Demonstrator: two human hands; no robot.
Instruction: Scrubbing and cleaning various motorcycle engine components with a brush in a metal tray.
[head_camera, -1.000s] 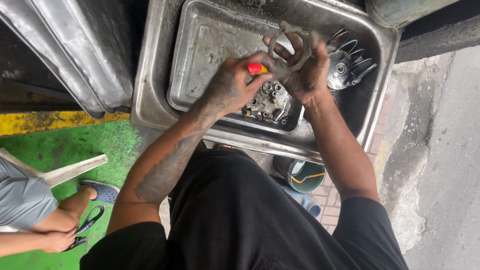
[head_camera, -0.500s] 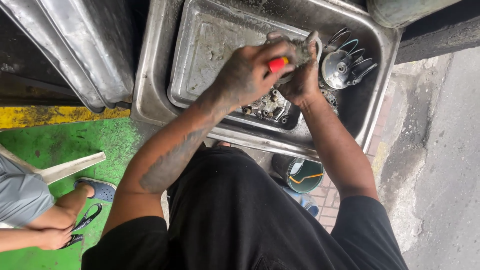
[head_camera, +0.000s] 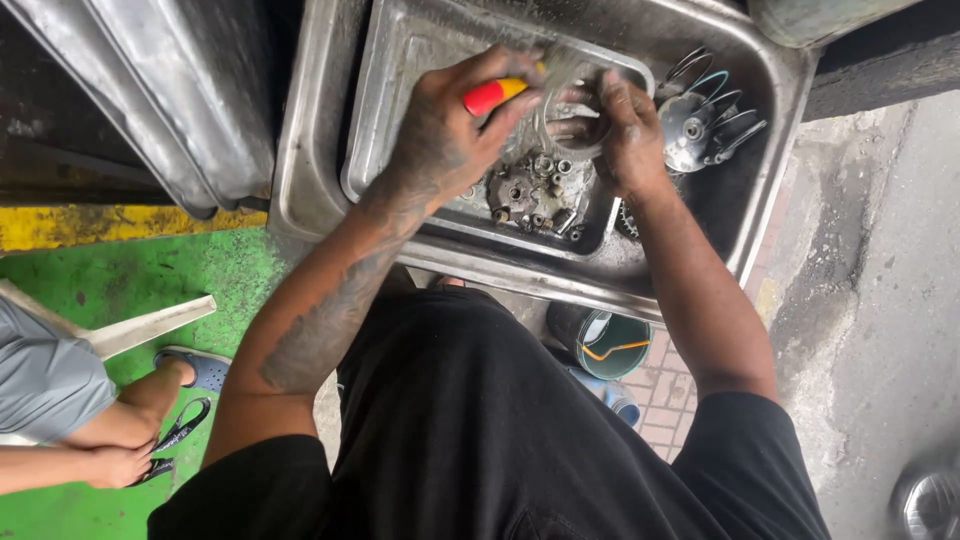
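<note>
Head view: left hand (head_camera: 440, 130), right hand (head_camera: 625, 135) inside inner tray (head_camera: 400, 60) rim.

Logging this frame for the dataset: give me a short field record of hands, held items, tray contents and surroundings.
left hand: closed on a red and yellow tool handle
right hand: closed on a round metal ring part, blurred
inner tray: small metal parts below the hands
outer tray: round part with wire loops on the right
below tray: green bucket
floor left: green paint, another person's leg and sandal
</note>
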